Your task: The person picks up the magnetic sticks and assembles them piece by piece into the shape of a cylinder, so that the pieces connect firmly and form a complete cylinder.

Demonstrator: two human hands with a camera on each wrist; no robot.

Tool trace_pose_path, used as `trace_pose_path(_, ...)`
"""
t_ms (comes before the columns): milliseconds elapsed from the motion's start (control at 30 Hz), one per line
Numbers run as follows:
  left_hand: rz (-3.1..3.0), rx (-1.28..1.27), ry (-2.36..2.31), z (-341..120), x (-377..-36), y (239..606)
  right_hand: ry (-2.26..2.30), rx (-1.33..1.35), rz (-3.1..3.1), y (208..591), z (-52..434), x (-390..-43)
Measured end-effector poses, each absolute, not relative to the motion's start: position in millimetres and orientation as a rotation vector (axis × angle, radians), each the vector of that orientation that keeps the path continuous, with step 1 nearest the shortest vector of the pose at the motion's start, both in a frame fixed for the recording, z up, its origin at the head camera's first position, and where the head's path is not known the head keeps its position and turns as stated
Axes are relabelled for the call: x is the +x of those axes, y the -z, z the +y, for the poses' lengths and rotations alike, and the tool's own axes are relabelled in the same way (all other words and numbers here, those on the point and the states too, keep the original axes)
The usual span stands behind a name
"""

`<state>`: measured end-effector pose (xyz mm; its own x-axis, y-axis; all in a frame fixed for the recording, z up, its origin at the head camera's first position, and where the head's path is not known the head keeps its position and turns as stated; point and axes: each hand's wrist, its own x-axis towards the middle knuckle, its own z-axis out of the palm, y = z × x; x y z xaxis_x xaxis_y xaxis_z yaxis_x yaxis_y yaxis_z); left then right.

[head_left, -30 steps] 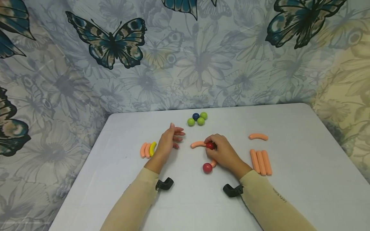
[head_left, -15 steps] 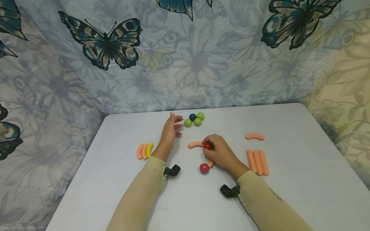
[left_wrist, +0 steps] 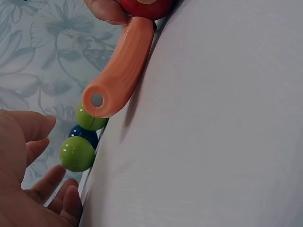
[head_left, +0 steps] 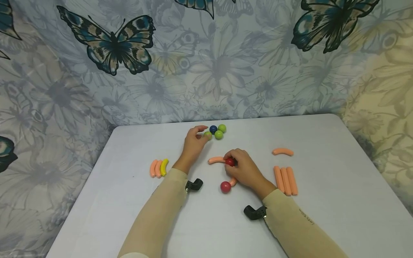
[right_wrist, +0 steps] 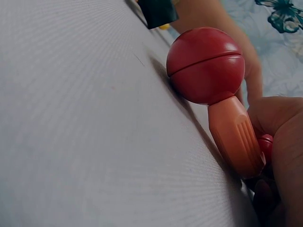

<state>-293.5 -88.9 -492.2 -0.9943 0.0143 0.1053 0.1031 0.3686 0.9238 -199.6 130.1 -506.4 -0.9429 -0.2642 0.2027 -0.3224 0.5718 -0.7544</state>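
My left hand (head_left: 193,145) is at the far side of the table, thumb and fingers spread about a green ball (left_wrist: 76,154). In the left wrist view a gap shows between the upper fingers and that ball. A dark blue ball (head_left: 213,129) and more green balls (head_left: 218,134) sit beside it. My right hand (head_left: 243,166) grips a red ball (head_left: 229,162). A curved orange rod (head_left: 216,160) points left from that ball, its round end showing a grey disc. Nearer me, another red ball (head_left: 225,187) joins a short orange rod (right_wrist: 234,135), partly hidden by my right hand.
Two curved orange rods (head_left: 155,168) and a yellow curved rod (head_left: 164,167) lie at left on the white table (head_left: 106,215). To the right are a curved orange rod (head_left: 282,152) and three straight ones (head_left: 285,181). A patterned cloth (head_left: 180,86) hangs behind.
My left hand has moved away from me to the green balls, and its thumb and fingers now stand around the left one. The right hand keeps its grip on the red ball.
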Motion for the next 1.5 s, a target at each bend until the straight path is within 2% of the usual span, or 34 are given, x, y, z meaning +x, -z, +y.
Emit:
trace_pose_path(533,-2.705,-0.210,1.519,-99,-289,500,-1.312,0.496,-2.733,506,128,-201)
trace_pose_path(933,-2.724,-0.180,1.623,-110,-261,493,-1.280,0.440,-2.779,504,129,-201)
trace_pose_path(1500,-2.856,-0.204,1.519,-115,-221,482,-1.269,0.354,-2.781,501,128,-198)
